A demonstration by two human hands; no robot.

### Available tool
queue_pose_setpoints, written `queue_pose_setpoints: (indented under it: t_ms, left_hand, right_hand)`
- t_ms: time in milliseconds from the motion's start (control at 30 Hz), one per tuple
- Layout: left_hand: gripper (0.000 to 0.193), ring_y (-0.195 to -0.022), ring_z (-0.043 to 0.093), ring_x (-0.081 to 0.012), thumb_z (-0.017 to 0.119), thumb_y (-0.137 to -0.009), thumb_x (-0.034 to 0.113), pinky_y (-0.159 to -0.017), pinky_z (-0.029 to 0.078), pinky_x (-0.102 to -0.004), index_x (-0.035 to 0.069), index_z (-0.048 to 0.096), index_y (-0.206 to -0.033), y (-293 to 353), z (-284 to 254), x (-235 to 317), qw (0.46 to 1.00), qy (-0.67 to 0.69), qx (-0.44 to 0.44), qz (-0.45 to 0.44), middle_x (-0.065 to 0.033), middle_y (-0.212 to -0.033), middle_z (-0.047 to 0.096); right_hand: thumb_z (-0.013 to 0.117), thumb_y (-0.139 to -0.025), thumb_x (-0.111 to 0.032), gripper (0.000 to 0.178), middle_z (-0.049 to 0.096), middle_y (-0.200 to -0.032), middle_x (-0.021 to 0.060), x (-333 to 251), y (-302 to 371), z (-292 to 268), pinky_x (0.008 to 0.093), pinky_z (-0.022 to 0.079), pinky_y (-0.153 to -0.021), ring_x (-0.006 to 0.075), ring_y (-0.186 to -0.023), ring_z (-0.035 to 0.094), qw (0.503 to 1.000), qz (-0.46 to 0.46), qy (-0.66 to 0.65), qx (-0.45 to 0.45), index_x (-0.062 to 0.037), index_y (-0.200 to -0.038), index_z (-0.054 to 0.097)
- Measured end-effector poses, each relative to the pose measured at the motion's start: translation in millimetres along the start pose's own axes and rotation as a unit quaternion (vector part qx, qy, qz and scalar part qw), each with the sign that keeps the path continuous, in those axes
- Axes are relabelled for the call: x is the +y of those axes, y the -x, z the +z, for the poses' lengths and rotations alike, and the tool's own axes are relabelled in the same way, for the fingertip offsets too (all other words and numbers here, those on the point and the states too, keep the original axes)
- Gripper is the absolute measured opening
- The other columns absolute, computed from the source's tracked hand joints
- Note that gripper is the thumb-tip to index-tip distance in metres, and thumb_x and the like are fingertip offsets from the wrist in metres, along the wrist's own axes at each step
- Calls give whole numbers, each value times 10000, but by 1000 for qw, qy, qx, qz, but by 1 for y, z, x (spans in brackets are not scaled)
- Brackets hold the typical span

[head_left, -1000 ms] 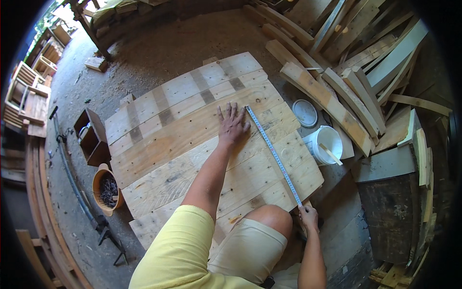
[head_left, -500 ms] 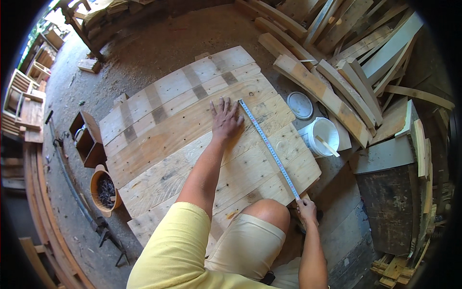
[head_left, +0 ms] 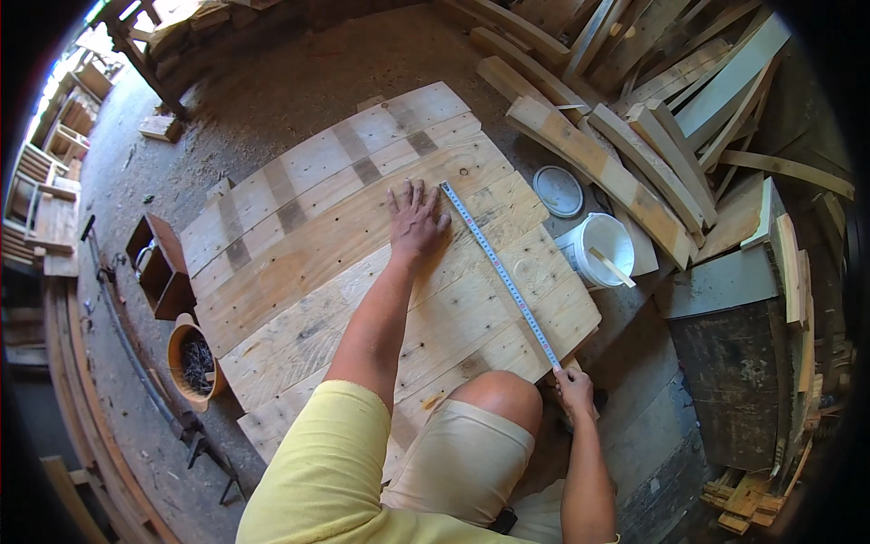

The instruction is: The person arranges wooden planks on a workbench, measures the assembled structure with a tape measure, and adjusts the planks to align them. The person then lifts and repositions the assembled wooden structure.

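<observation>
Tape [head_left: 500, 272] across panel [head_left: 313, 249] to near edge [head_left: 576, 336]

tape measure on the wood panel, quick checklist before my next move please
1. Tape measure lies straight across the panel: ok, no visible kink.
2. Right hand grips the tape's near end: ok, by the panel's near edge.
3. Left hand pins the far end: not ok, it rests on the panel beside the tape, fingers spread.
4. Marks readable: cannot tell, too small here.
5. White bucket clear of the tape: ok, it stands beyond the panel's right edge.
</observation>
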State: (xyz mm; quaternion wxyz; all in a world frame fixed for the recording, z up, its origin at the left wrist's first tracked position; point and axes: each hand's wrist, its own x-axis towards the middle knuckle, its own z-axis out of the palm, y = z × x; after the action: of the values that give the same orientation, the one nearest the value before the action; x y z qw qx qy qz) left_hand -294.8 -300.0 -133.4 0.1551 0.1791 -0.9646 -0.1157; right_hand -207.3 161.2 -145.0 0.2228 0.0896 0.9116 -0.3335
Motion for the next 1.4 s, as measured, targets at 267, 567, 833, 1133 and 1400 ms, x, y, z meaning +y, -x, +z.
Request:
queue_pose_setpoints:
  t_ms: [267,567,833,1133,1400]
  left_hand:
    - [630,-1517,203,-354,488,-940,439,-1228,13,-582,129,457,-1488,7,-4,0,1000,6,-5,-5,-169,-1591,343]
    - [634,-1519,199,-350,481,-943,456,-1227,6,-583,152,450,-1498,2,4,-5,1000,1,-9,-5,-163,-1598,335]
    - [638,-1520,198,-348,469,-947,470,-1227,0,-579,149,451,-1498,2,6,-5,1000,-1,-9,-5,-163,-1600,331]
    - [640,-1520,194,-360,466,-948,466,-1226,-12,-579,128,455,-1491,3,5,-6,1000,-7,-5,-3,-175,-1595,335]
    - [642,-1520,190,-361,488,-940,458,-1225,-12,-578,126,459,-1490,4,7,-6,1000,-3,0,0,-176,-1590,342]
  right_hand:
    - [684,-912,-416,454,617,-602,84,-3,2,1,360,461,-568,189,-558,584,1000,-8,19,-6,1,-736,655]
    - [678,-914,-431,462,621,-600,83,3,-3,4,366,463,-558,187,-548,591,1000,7,9,-6,-4,-739,660]
    - [674,-914,-428,444,640,-624,92,12,-7,5,373,471,-574,197,-569,607,1000,0,19,-8,-10,-763,674]
    - [667,-911,-428,442,657,-655,118,11,-7,6,396,484,-626,246,-623,637,1000,-13,20,-2,-5,-783,679]
    - [663,-909,-442,450,672,-694,146,13,-6,7,411,491,-643,293,-647,650,1000,-16,24,0,-4,-806,681]
